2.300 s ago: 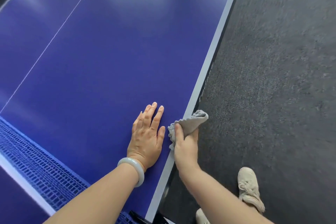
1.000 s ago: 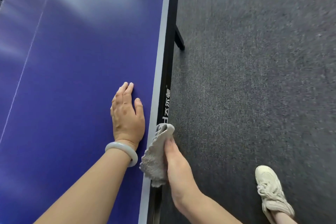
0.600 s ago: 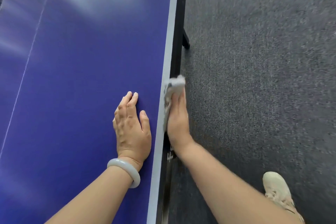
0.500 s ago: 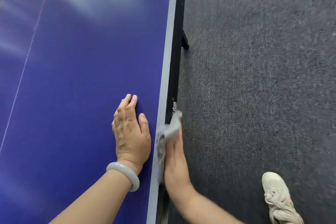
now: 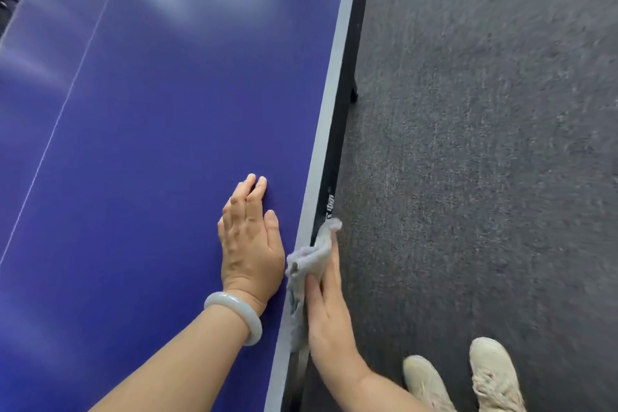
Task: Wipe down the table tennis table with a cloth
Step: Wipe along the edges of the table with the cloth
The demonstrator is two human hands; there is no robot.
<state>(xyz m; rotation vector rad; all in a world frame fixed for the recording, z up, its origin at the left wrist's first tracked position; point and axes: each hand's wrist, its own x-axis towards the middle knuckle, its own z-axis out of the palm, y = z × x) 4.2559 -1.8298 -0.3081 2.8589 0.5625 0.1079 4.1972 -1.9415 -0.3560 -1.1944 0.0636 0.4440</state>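
Note:
The blue table tennis table (image 5: 160, 150) fills the left of the view, with a pale border stripe and a black side rail along its right edge. My left hand (image 5: 249, 241) lies flat on the blue top near that edge, fingers straight, a pale bangle on the wrist. My right hand (image 5: 326, 308) presses a crumpled grey cloth (image 5: 306, 264) flat against the table's side rail, fingers extended along the rail. Part of the cloth is hidden under my palm.
Dark grey carpet (image 5: 485, 144) covers the floor to the right of the table. A black table leg (image 5: 353, 90) stands under the edge farther ahead. My two pale shoes (image 5: 465, 378) are at the bottom right. A white centre line (image 5: 60, 117) crosses the top.
My right hand has slid the cloth forward and back along the table's side edge; it is now lower on the rail. My left hand stays flat on the top.

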